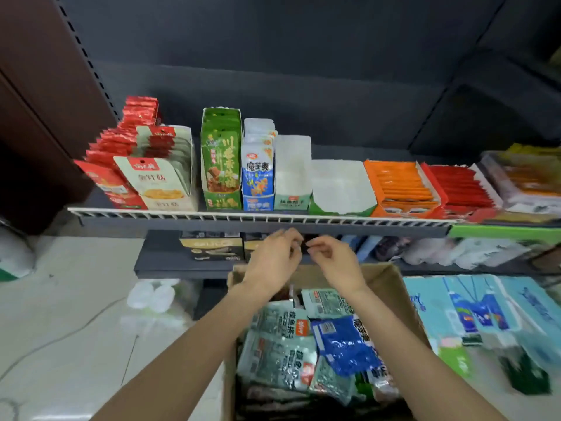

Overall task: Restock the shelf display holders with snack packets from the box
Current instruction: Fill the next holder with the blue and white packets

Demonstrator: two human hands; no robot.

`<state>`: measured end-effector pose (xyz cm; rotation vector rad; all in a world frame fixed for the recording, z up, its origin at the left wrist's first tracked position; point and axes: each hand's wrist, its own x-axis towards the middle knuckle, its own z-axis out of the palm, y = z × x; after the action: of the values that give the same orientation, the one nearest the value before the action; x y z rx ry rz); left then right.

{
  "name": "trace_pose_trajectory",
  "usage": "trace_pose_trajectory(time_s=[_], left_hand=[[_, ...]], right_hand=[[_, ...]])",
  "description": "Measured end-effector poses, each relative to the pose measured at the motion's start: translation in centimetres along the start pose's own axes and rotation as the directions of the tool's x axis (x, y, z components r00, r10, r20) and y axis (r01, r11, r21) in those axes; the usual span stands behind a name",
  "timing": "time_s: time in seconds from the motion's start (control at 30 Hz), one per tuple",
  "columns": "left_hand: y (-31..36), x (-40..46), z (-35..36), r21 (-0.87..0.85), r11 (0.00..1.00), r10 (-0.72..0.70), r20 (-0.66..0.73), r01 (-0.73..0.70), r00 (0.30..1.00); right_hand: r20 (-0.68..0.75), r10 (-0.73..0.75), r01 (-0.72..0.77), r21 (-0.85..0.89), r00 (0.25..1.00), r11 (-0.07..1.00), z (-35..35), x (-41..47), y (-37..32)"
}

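Just below the front rail of the shelf, above the far end of the cardboard box, the left hand and the right hand are raised close together, fingers curled toward each other around something small and dark between them; it is too blurred to tell what it is or whether either hand truly pinches it. Beneath the forearms the box is filled with loose snack packets: grey-green ones with an orange label, a blue packet lying on top, and a pale green one near the wrists. On the shelf above, the display holders stand in a row. From the left: red packets fanned in a line, a white holder of cream packets, a green holder packed full, a blue-and-white holder with packets in it, then two white holders whose insides show bare, an orange tray of orange sticks and a red tray of red sticks. Light blue packs lie to the right of the box.
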<state>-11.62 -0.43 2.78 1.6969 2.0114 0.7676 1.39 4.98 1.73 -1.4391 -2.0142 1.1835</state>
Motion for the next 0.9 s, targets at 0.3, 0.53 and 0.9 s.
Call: trace_pose_trajectory(time_s=[0.3, 0.53, 0.9], left_hand=[[-0.7, -8.5, 9.7, 0.258, 0.954, -0.256, 0.426, 0.155, 0.868], [-3.1, -10.9, 11.3, 0.280, 0.934, -0.338, 0.502, 0.220, 0.796], [-2.2, -10.9, 11.7, 0.115, 0.923, -0.385, 0.294, 0.368, 0.875]], right_hand=[[0.328, 0.276, -0.054, -0.552, 0.903, 0.832, -0.9, -7.2, 12.2], [0.437, 0.260, 0.174, -0.734, 0.861, 0.656, -0.6, -7.5, 14.3], [0.538, -0.015, 0.529, -0.823, 0.843, 0.206, -1.0, -7.5, 12.3]])
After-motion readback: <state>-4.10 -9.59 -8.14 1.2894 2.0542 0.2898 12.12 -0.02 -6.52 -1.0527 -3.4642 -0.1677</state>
